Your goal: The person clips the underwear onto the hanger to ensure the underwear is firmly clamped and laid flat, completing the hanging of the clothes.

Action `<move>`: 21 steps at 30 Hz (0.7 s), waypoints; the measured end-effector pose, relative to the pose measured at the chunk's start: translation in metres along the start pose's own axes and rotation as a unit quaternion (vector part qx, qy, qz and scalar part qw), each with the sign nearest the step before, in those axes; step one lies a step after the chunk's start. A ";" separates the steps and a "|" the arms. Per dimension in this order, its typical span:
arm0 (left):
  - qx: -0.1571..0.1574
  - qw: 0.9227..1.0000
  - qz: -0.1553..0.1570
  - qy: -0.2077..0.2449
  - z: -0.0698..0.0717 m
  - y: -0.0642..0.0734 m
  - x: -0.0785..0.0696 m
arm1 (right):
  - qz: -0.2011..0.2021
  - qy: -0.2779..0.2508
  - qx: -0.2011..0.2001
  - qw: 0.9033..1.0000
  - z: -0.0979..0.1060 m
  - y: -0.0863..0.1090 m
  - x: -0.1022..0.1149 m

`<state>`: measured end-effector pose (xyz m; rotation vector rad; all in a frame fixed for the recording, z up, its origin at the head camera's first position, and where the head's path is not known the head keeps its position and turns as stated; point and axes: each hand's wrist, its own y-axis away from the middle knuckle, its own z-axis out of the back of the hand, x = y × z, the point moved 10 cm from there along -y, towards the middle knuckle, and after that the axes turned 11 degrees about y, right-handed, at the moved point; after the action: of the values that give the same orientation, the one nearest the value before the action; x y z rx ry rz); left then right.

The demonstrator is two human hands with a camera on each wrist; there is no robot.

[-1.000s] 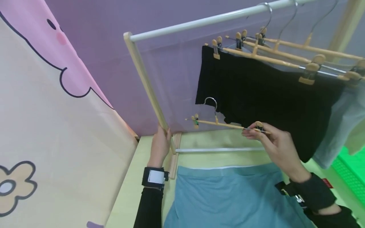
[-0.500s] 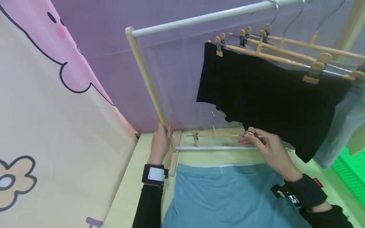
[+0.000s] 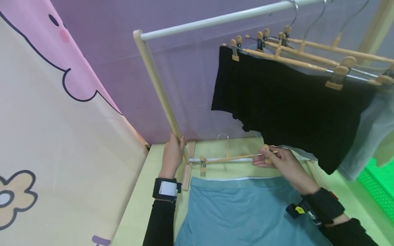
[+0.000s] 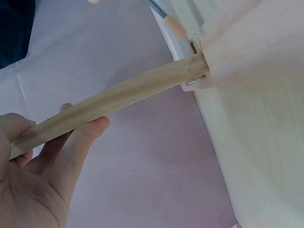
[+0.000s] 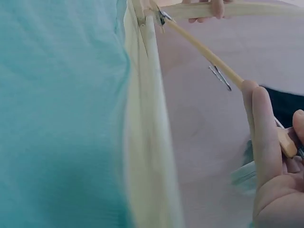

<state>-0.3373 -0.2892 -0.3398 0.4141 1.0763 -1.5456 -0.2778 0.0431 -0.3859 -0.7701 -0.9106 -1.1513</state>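
Note:
My left hand (image 3: 173,155) grips the lower part of the clothes rack's wooden post (image 3: 157,82). In the left wrist view its fingers and thumb lie around that post (image 4: 109,97). My right hand (image 3: 284,167) holds a clip hanger (image 3: 240,158) by its right-hand clip. The hanger's hook points up, and its left clip hangs over the table near the rack's lower white bar. Closest to me on the table lies a teal garment (image 3: 240,212), waistband toward the rack. The right wrist view shows the wooden hanger bar (image 5: 204,50) running away from the fingers.
Black shorts (image 3: 286,102) hang from the rack's upper white bar (image 3: 215,24) on another clip hanger. Behind them hang grey clothes (image 3: 366,136) on further hangers. A green basket (image 3: 377,188) stands at the right. A printed curtain (image 3: 61,147) borders the table's left side.
My right hand has lowered the clip hanger and brought it slightly left and nearer the teal garment. The hanger's left end has dropped to the lower bar. My left hand stays on the post.

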 end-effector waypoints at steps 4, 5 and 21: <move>0.004 1.000 0.001 0.000 -0.001 0.000 -0.001 | -0.041 -0.012 0.016 0.999 -0.003 0.000 -0.022; 0.005 1.000 0.001 0.000 -0.001 0.000 -0.001 | -0.045 -0.015 0.018 0.999 -0.003 0.000 -0.027; 0.007 1.000 0.001 -0.006 -0.001 0.000 0.001 | -0.106 -0.056 0.070 0.990 -0.006 -0.004 -0.069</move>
<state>-0.3375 -0.2892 -0.3409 0.4154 1.0571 -1.5517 -0.2904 0.0657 -0.4504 -0.6393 -1.1764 -1.2244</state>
